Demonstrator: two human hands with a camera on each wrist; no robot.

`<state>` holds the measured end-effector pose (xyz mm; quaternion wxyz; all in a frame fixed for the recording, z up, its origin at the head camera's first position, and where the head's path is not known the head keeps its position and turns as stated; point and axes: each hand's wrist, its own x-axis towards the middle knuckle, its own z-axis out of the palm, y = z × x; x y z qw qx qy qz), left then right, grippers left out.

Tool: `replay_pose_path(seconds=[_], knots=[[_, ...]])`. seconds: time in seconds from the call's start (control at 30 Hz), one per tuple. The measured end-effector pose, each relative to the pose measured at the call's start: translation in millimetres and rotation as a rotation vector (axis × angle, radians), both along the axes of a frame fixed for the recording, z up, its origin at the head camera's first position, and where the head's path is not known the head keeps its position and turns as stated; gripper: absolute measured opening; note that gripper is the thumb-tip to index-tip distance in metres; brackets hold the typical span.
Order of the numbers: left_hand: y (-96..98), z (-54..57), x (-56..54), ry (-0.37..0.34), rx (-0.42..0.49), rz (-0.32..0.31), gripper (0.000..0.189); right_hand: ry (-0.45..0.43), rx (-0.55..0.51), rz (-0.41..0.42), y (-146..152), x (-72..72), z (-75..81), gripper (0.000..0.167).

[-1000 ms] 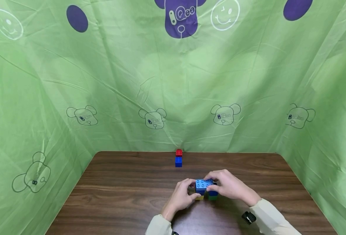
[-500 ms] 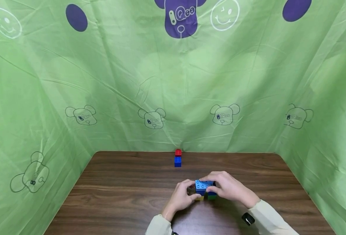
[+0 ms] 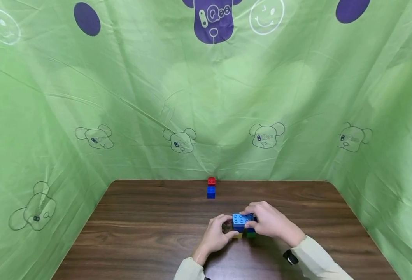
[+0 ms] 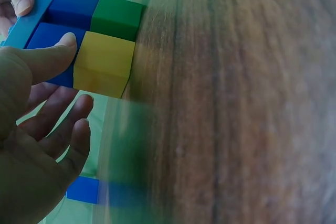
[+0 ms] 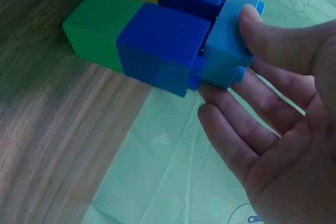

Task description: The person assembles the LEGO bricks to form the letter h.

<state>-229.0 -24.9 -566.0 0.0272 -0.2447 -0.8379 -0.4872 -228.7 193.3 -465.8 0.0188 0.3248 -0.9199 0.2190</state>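
Observation:
Two short brick stacks stand side by side on the table: a dark blue brick (image 4: 50, 34) over a yellow brick (image 4: 104, 64), and another dark blue brick (image 5: 160, 43) over a green brick (image 5: 100, 32). A light blue brick (image 3: 239, 220) lies across the tops of both. My left hand (image 3: 215, 235) pinches the stack with the yellow base, its thumb on the dark blue brick. With thumb and fingers, my right hand (image 3: 269, 220) grips the light blue brick near its right end. In the right wrist view, a narrow gap with studs shows between it and the dark blue brick below.
Farther back on the wooden table (image 3: 139, 221) stand a blue brick (image 3: 211, 192) and, behind it, a red brick (image 3: 211, 181). A green printed cloth (image 3: 206, 97) hangs around the table's back and sides.
My right fingers reached farther left over the light blue brick's studs, then drew back. The green-based stack sits slightly nearer the yellow-based one. My left hand keeps its hold.

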Motion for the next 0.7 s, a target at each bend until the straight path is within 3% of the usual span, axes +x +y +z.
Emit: replay_pose_path(seconds=[0.27, 0.7], knots=[[1.0, -0.2, -0.5, 0.046, -0.011, 0.018, 0.036, -0.023, 0.036, -0.066, -4.5, 2.8, 4.9, 0.02], [0.4, -0.4, 6.5, 0.045, -0.09, 0.006, 0.035, -0.012, 0.078, -0.058, -7.0, 3.3, 8.2, 0.017]])
